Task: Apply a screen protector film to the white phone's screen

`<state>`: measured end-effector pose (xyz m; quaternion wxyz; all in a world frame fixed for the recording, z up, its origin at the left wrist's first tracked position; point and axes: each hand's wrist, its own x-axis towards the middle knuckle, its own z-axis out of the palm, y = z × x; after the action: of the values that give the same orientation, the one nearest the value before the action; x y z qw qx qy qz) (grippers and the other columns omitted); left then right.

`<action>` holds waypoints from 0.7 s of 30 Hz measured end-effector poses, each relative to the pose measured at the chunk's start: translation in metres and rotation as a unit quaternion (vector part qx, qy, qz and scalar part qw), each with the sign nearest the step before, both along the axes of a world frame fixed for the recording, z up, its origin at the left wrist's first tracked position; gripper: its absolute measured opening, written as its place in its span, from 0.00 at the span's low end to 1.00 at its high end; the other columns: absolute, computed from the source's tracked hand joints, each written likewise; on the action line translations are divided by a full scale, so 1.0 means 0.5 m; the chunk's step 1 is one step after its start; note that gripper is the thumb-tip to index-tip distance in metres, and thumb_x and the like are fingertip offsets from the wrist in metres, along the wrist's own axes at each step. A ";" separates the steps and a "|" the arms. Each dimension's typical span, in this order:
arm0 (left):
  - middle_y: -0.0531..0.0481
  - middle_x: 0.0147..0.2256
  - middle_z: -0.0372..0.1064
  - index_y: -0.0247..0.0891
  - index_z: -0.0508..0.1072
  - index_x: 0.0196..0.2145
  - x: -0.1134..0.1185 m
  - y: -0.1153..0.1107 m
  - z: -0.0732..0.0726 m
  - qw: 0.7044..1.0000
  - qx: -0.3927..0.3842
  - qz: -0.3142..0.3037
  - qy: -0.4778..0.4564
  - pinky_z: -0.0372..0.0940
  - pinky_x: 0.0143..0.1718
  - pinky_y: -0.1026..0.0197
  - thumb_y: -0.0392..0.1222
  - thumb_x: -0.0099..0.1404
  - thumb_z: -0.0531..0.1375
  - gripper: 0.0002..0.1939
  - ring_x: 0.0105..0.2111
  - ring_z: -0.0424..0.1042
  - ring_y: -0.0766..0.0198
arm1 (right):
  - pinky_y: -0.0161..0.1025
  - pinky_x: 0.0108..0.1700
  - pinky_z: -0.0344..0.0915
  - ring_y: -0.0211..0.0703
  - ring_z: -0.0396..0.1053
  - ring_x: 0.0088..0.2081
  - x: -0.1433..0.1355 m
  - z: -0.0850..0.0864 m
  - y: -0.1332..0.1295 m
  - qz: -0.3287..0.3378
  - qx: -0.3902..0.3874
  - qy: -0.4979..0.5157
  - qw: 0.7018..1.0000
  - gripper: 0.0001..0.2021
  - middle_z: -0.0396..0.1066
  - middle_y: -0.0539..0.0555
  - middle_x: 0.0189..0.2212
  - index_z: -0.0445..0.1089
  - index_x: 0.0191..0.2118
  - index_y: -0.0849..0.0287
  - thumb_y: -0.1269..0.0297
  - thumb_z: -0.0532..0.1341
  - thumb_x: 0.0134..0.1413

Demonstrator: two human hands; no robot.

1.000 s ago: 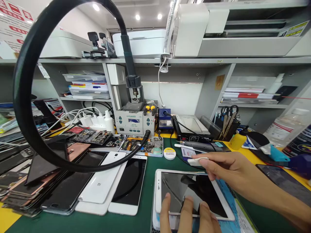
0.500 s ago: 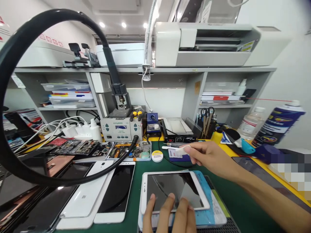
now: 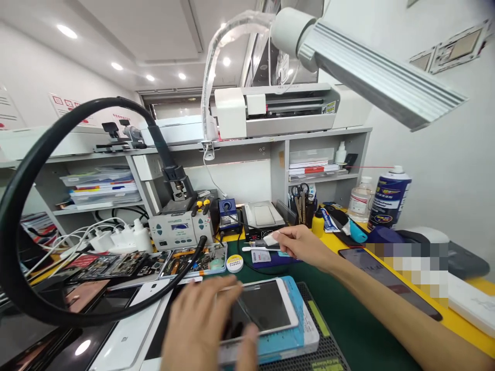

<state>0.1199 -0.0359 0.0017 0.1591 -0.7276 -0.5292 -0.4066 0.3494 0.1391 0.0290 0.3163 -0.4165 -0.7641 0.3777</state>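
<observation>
A white-framed tablet (image 3: pixel 266 306) with a dark screen lies on a blue and white box (image 3: pixel 301 322). Over the tablet's left part is my left hand (image 3: pixel 209 319), blurred, its fingers apart and nothing seen in them. Behind the tablet, my right hand (image 3: pixel 303 247) pinches a small white piece (image 3: pixel 271 238), its fingertips closed on it. Just below that piece, a white stick-like tool (image 3: pixel 255 249) lies by a small packet (image 3: pixel 261 256) on a dark blue item. A round white tin (image 3: pixel 234 263) with a yellow rim sits to the left.
Phones (image 3: pixel 131 330) lie at the left under a thick black hose (image 3: pixel 23 288). A tray of small parts (image 3: pixel 197 257) and a hot-air station (image 3: pixel 174 230) stand behind. A spray can (image 3: pixel 389 198), a bottle (image 3: pixel 360 201) and a large phone (image 3: pixel 386 281) are at the right. A lamp (image 3: pixel 379 72) hangs above.
The view has tilted up and turned right, bringing the lamp into view. My left hand has moved left over the tablet and spread. My right hand still pinches the white piece.
</observation>
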 end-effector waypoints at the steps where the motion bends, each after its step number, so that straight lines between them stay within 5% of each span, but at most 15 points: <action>1: 0.48 0.52 0.76 0.47 0.74 0.51 -0.029 0.015 0.028 0.999 -0.006 0.032 -0.041 0.63 0.57 0.40 0.54 0.70 0.55 0.17 0.52 0.73 0.47 | 0.34 0.25 0.53 0.36 0.57 0.22 0.001 0.001 -0.001 0.007 -0.006 -0.003 1.000 0.25 0.62 0.47 0.19 0.66 0.25 0.58 0.43 0.56 0.65; 4: 0.48 0.45 0.79 0.44 0.77 0.45 -0.110 0.080 0.092 0.987 -0.069 0.090 -0.112 0.69 0.48 0.47 0.56 0.68 0.56 0.18 0.47 0.76 0.48 | 0.35 0.25 0.53 0.35 0.58 0.21 0.001 0.004 -0.007 0.029 -0.025 -0.021 0.999 0.24 0.63 0.47 0.18 0.68 0.26 0.58 0.44 0.56 0.65; 6: 0.47 0.42 0.80 0.42 0.77 0.45 -0.147 0.131 0.102 0.981 -0.081 0.100 -0.144 0.70 0.40 0.52 0.56 0.66 0.55 0.20 0.42 0.78 0.50 | 0.35 0.24 0.53 0.35 0.58 0.20 -0.002 0.006 -0.013 0.037 -0.026 -0.032 0.998 0.24 0.64 0.48 0.17 0.69 0.25 0.59 0.45 0.57 0.64; 10: 0.45 0.37 0.79 0.37 0.77 0.44 -0.172 0.199 0.058 0.982 -0.067 0.101 -0.146 0.69 0.43 0.51 0.52 0.65 0.54 0.20 0.39 0.78 0.51 | 0.35 0.24 0.53 0.34 0.59 0.19 -0.021 0.011 -0.026 0.051 -0.009 -0.050 0.997 0.22 0.67 0.49 0.20 0.70 0.24 0.60 0.48 0.60 0.62; 16: 0.46 0.34 0.77 0.40 0.78 0.41 -0.179 0.203 0.007 0.984 -0.064 0.100 -0.131 0.66 0.43 0.49 0.49 0.65 0.54 0.17 0.38 0.76 0.50 | 0.33 0.23 0.57 0.34 0.61 0.20 -0.097 0.033 -0.018 0.078 -0.038 -0.105 0.991 0.19 0.66 0.48 0.20 0.73 0.29 0.61 0.54 0.58 0.68; 21: 0.47 0.33 0.77 0.39 0.78 0.41 -0.190 0.198 0.006 0.984 -0.063 0.103 -0.133 0.65 0.41 0.51 0.48 0.65 0.53 0.16 0.38 0.75 0.50 | 0.42 0.38 0.75 0.41 0.75 0.36 -0.178 0.019 0.017 0.092 -0.080 -0.184 0.975 0.13 0.75 0.54 0.42 0.72 0.49 0.62 0.57 0.62 0.69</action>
<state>0.0249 0.0630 0.0049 0.0825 -0.6170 -0.6425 -0.4469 0.2606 0.1478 0.0384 0.0996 -0.4308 -0.8115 0.3821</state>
